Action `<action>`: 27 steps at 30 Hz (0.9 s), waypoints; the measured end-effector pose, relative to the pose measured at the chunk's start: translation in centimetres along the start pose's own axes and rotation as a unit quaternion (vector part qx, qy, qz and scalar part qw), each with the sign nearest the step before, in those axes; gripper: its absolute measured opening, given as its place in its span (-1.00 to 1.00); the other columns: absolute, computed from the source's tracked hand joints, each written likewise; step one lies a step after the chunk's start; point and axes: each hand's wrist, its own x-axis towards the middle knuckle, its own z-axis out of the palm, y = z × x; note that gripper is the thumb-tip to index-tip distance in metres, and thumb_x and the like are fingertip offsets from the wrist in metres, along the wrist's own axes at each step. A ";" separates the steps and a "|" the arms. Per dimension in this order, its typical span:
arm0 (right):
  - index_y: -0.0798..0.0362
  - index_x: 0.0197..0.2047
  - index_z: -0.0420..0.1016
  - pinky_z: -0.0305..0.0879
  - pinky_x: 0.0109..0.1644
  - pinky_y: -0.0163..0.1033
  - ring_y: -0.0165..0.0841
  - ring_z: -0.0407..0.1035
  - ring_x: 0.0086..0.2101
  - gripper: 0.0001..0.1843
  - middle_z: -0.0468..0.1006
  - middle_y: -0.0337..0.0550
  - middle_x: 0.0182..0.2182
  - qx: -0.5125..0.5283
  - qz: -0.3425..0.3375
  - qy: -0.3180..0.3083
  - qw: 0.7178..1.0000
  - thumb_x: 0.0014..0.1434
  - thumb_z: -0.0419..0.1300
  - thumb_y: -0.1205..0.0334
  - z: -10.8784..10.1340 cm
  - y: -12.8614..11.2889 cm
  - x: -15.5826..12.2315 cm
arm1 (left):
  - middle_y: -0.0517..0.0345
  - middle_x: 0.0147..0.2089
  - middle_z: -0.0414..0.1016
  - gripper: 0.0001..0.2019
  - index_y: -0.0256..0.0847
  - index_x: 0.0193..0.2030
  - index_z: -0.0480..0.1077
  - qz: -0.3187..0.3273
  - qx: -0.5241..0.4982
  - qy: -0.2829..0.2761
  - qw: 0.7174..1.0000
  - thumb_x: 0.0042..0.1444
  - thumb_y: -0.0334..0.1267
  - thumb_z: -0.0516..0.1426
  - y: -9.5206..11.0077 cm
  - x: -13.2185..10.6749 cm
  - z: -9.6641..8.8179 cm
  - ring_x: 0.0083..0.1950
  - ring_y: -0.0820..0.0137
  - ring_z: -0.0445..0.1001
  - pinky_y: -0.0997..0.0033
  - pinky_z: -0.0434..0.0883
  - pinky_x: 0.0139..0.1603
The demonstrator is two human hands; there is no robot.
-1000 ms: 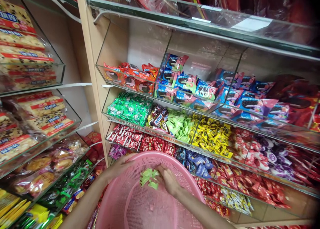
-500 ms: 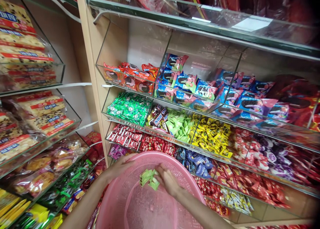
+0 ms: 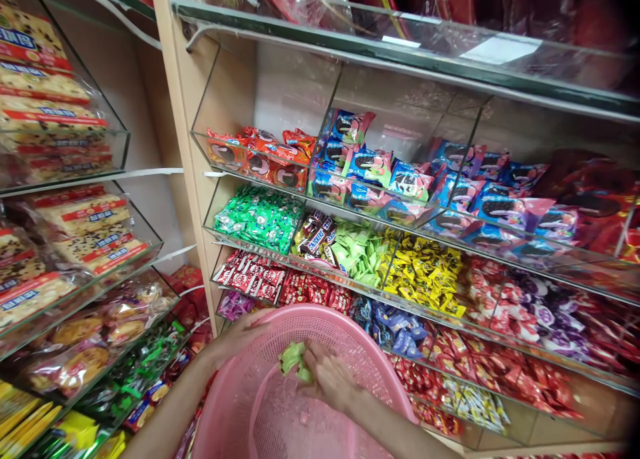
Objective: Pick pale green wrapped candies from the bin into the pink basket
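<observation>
A round pink plastic basket (image 3: 345, 319) with mesh sides sits low in front of me, tilted so that its inside shows. My left hand (image 3: 243, 337) is closed on its upper left rim, the fingertips partly blurred. Inside the basket, my right hand (image 3: 327, 377) has its fingers bent over a small pile of light green wrapped candies (image 3: 291, 357). Part of the pile is covered by those fingers. Similar light green candies (image 3: 363, 251) fill a compartment on the shelf behind, between Snickers bars (image 3: 317, 235) and yellow wrapped candies (image 3: 425, 272).
Clear-fronted shelves hold green wrapped candies (image 3: 257, 217), blue cookie packs (image 3: 370, 165), orange packs (image 3: 260, 145) and blue wrapped candies (image 3: 397, 325). On the left stand packaged pastries (image 3: 95, 212). A glass shelf edge (image 3: 400, 59) runs across above.
My right hand has moved slightly left and down, its fingers now covering more of the light green candies. The left hand and the basket look the same.
</observation>
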 end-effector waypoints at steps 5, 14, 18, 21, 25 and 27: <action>0.08 -0.14 0.31 0.29 -0.21 -0.19 -0.23 0.32 -0.21 -0.57 0.38 -0.10 -0.19 -0.029 0.008 0.010 1.000 -0.04 0.32 0.12 -0.1 0.4 0.1 | 0.05 0.14 0.33 -0.40 -0.22 0.17 0.27 0.000 -0.008 -0.004 1.000 0.01 0.02 0.14 0.4 -0.1 0.2 0.13 0.20 0.30 0.31 0.26 0.13; 0.06 -0.19 0.31 0.27 -0.20 -0.20 -0.32 0.30 -0.28 -0.82 0.37 -0.11 -0.28 -0.026 -0.061 0.201 0.977 0.26 -0.03 0.16 -10.8 0.4 1.0 | 0.03 0.17 0.29 -0.41 -0.22 0.21 0.21 0.002 -0.015 -0.005 1.000 0.06 -0.01 0.12 -0.9 0.3 -0.1 0.18 0.21 0.26 0.30 0.21 0.19; 0.07 -0.11 0.31 0.24 -0.15 -0.21 -0.31 0.29 -0.22 -0.78 0.39 -0.05 -0.24 -0.065 -0.038 0.315 0.946 0.29 -0.09 0.23 -18.2 2.3 1.7 | 0.01 0.16 0.31 -0.40 -0.23 0.21 0.21 -0.013 -0.035 -0.008 0.999 0.06 -0.01 0.13 -0.5 0.2 0.1 0.15 0.21 0.29 0.29 0.22 0.17; 0.08 -0.14 0.34 0.23 -0.14 -0.18 -0.24 0.29 -0.20 -0.77 0.40 -0.01 -0.25 -0.162 0.046 0.288 0.943 0.27 -0.07 0.21 -21.5 4.2 3.2 | 0.00 0.13 0.34 -0.39 -0.23 0.20 0.22 -0.014 -0.032 -0.008 0.999 0.04 -0.02 0.15 -0.2 0.3 0.3 0.14 0.20 0.30 0.26 0.22 0.17; 0.14 -0.07 0.35 0.20 -0.09 -0.12 -0.12 0.29 -0.11 -0.63 0.43 0.13 -0.16 -0.234 0.146 0.201 0.940 0.24 -0.03 0.04 -22.6 5.7 6.2 | 0.02 0.12 0.35 -0.41 -0.22 0.19 0.24 0.001 -0.024 -0.011 1.000 0.04 -0.02 0.14 -0.4 0.7 0.3 0.13 0.21 0.30 0.27 0.22 0.18; 0.17 0.03 0.31 0.15 -0.02 -0.06 -0.07 0.28 -0.04 -0.50 0.44 0.21 -0.11 -0.235 0.177 0.183 0.938 0.24 -0.07 -0.05 -22.7 6.4 7.8 | 0.03 0.12 0.35 -0.41 -0.21 0.18 0.25 0.006 -0.026 -0.010 1.000 0.03 -0.02 0.15 -0.5 0.7 0.3 0.13 0.21 0.31 0.28 0.23 0.17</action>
